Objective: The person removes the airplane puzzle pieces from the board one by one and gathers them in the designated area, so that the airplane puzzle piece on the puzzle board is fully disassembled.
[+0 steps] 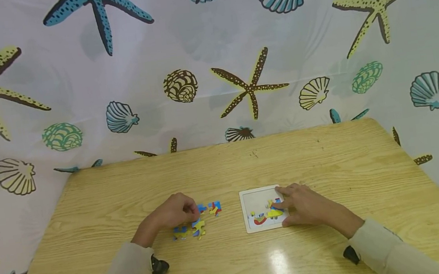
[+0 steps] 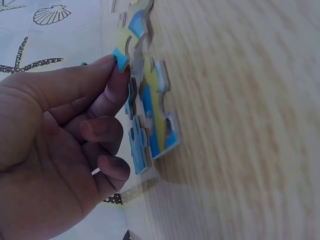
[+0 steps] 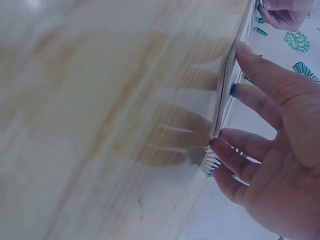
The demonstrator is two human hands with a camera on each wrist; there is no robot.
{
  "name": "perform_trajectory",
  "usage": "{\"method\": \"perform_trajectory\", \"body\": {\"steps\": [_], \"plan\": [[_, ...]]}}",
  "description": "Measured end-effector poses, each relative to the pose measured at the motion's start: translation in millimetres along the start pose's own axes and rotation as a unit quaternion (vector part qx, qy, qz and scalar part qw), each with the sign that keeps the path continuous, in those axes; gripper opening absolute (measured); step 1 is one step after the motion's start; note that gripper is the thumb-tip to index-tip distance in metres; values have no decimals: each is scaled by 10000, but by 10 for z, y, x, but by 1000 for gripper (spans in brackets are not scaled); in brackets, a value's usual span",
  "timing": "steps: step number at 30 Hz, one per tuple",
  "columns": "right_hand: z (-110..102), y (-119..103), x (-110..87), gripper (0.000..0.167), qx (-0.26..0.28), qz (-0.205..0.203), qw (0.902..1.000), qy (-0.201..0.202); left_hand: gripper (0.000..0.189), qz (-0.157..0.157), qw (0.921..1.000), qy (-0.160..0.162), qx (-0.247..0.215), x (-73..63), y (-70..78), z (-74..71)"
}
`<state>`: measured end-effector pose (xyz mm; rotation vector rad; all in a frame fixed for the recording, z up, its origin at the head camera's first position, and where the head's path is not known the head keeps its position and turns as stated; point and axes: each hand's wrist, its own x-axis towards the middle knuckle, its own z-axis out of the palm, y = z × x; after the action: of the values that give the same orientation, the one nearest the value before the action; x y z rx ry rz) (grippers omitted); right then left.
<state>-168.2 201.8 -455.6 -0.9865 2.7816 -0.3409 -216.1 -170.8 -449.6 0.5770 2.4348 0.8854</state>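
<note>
In the head view, my left hand point(image 1: 180, 211) is at the loose jigsaw pieces on the left of the table. Its thumb and index finger pinch a yellow and blue jigsaw piece point(image 2: 123, 45). Beside that hand lie other pieces, including a yellow and blue one point(image 1: 198, 227) and a red, yellow and blue one point(image 1: 214, 208). My right hand point(image 1: 303, 205) rests at the right edge of a white-rimmed puzzle tray point(image 1: 246, 211). Its thumb and outer fingers touch the rim, while the index finger reaches onto the joined pieces point(image 1: 274, 213) inside.
The wooden table point(image 1: 235, 263) carries the tray and the loose pieces. A white cloth point(image 1: 207, 33) printed with shells and starfish hangs behind the table and at its sides. Each sleeve cuff has a dark wrist camera point(image 1: 159, 267) beneath it.
</note>
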Motion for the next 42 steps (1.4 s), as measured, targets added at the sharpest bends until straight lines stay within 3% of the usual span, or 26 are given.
{"method": "perform_trajectory", "body": {"steps": [10, 20, 27, 36, 42], "plan": [[8, 5, 0, 54, 8, -34, 10000, 64, 8, -39, 9998, 177, 100, -30, -2, 13], [-3, -6, -13, 54, -50, -32, 10000, 45, 8, -33, 9988, 441, 212, -44, 47, -70], [5, -35, -24, 52, -397, -149, 9991, 49, 10, 150, 9983, 476, 287, 0, 103, -79], [23, -46, -34, 49, -795, -387, 9954, 368, 11, 250, 9979, 457, 380, 107, 236, -66], [16, -32, -59, 58, -358, -88, 9986, 376, 11, 356, 9984, 388, 224, 201, 330, -42]]}}
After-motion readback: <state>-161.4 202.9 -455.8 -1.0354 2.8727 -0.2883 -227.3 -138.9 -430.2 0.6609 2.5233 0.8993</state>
